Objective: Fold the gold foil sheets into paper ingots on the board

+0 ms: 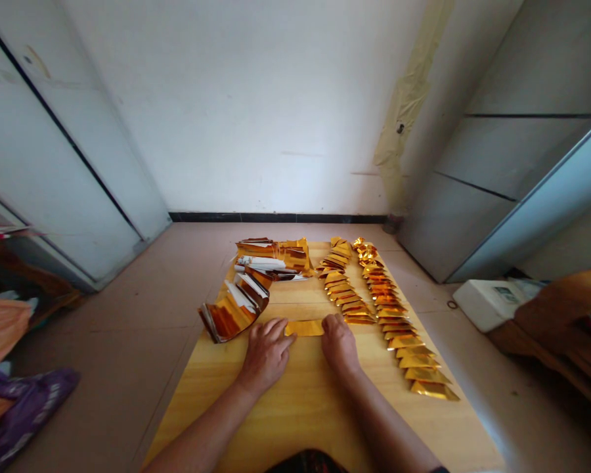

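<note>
A narrow folded strip of gold foil paper [304, 328] lies flat on the wooden table, stretched between my hands. My left hand [267, 353] is at its left end, with thumb and fingers bent around that end and pressing on it. At the opposite end my right hand [339, 343] is closed, its curled fingers gripping the strip. The right fingertips are partly hidden. Beyond my left hand is a fanned stack of gold and white foil sheets [234, 309]. Just past my right hand a row of folded gold foil pieces [347, 295] overlaps.
Another long row of folded gold pieces [394, 328] runs down the right side of the wooden table [295, 420]. More foil sheets [276, 256] lie at the far left. A white box [490, 303] stands on the right, and a purple bag [34, 407] lies at left.
</note>
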A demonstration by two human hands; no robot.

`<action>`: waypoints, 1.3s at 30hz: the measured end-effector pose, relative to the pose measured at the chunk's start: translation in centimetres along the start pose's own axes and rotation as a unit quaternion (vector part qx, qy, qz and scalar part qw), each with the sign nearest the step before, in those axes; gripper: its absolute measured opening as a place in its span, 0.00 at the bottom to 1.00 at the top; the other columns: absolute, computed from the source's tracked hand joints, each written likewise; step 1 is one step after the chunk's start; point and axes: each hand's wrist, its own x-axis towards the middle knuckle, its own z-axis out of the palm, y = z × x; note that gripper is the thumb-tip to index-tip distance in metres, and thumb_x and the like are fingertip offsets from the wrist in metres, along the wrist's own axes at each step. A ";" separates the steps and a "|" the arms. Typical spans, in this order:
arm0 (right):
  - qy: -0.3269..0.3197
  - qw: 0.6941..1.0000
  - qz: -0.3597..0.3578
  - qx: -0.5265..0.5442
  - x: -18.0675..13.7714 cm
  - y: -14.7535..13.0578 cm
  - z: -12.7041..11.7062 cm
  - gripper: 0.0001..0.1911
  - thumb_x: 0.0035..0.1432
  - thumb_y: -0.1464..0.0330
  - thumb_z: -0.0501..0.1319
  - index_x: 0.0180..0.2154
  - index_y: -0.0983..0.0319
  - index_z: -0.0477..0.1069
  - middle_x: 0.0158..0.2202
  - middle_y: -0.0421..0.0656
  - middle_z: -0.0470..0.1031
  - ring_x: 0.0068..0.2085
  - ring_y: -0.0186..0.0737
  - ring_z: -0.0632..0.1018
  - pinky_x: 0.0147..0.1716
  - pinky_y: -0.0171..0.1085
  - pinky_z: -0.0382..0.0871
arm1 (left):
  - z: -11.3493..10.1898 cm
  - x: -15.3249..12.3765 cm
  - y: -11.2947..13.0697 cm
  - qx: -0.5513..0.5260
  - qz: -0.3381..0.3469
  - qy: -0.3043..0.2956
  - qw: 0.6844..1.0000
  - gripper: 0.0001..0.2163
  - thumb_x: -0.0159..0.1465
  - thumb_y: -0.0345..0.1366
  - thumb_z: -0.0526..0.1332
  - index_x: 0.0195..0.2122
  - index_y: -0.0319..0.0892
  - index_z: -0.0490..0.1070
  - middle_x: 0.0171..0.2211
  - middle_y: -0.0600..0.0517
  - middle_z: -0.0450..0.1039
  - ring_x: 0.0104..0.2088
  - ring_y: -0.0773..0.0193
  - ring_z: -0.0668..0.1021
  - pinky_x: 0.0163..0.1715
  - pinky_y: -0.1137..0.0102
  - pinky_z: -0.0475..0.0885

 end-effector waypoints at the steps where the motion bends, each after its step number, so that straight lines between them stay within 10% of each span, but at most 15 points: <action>1: 0.013 1.000 -0.021 0.018 0.0 0.0 0.1 0.15 0.49 0.83 0.50 0.33 0.63 0.70 0.33 0.43 0.70 0.34 0.35 0.71 0.34 0.31 0.61 | 0.1 0.1 0.0 0.000 0.002 0.002 1.000 0.17 0.57 0.25 0.56 0.43 0.52 0.74 0.52 0.49 0.70 0.54 0.55 0.68 0.47 0.55 0.60; 6: 0.006 0.993 -0.117 0.020 0.2 0.0 0.2 0.16 0.51 0.78 0.54 0.41 0.60 0.71 0.39 0.44 0.70 0.41 0.40 0.70 0.42 0.34 0.63 | 0.2 0.5 0.1 -0.003 0.007 0.009 1.000 0.14 0.59 0.27 0.56 0.40 0.51 0.74 0.49 0.51 0.72 0.52 0.55 0.69 0.48 0.55 0.59; 39: 0.018 0.992 -0.124 -0.004 0.0 -0.2 0.4 0.11 0.51 0.80 0.53 0.30 0.61 0.69 0.31 0.41 0.70 0.36 0.38 0.68 0.35 0.34 0.54 | 0.2 1.8 1.1 -0.046 -0.038 0.070 0.996 0.09 0.57 0.26 0.58 0.36 0.45 0.70 0.35 0.51 0.75 0.42 0.57 0.73 0.46 0.59 0.59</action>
